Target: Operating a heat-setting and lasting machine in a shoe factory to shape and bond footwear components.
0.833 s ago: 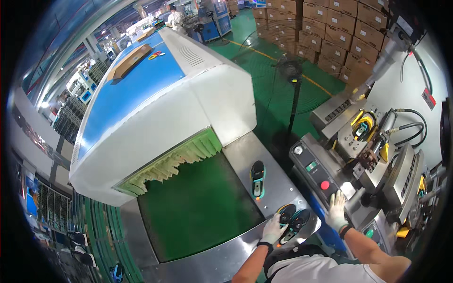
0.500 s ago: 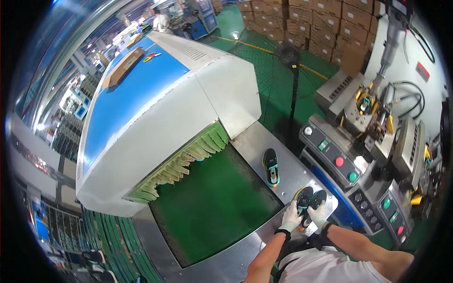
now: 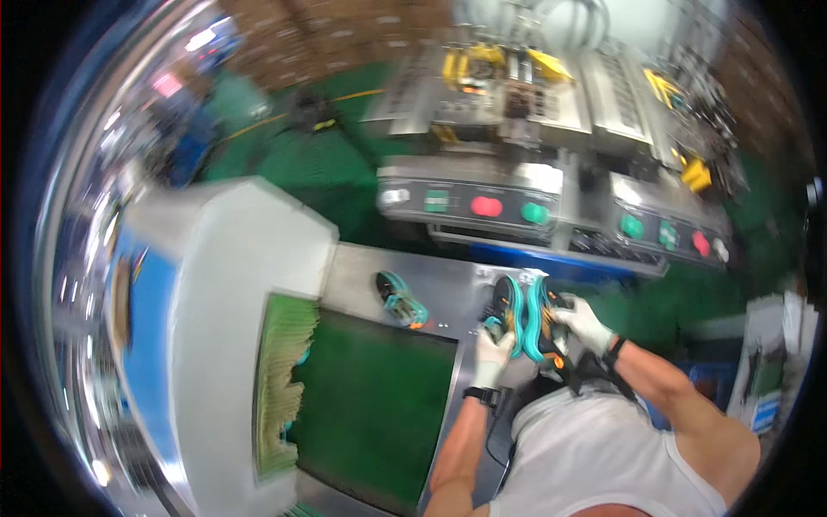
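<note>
My gloved left hand [image 3: 494, 346] grips a black shoe [image 3: 498, 297] with a turquoise sole. A second black shoe [image 3: 550, 302] is held in my gloved right hand [image 3: 587, 324]. Both shoes are tipped on their sides above the metal tabletop, their wavy turquoise soles facing each other with a small gap between. To the left a third shoe [image 3: 398, 300], black with turquoise and an orange end, rests on the steel surface [image 3: 357, 271] beside the belt. Motion blur hides finer detail.
A green conveyor belt [image 3: 370, 396] runs under hanging fabric strips [image 3: 282, 388] into a white and blue machine housing [image 3: 215, 345]. Across the far side stand control panels [image 3: 469, 203] with red and green buttons, below presses with yellow parts [image 3: 482, 56]. Stacked cartons [image 3: 362, 30] line the back.
The view has swung to the right, toward the presses. My hands have turned the two held shoes from tops showing to soles facing each other. The third shoe stays on the steel surface.
</note>
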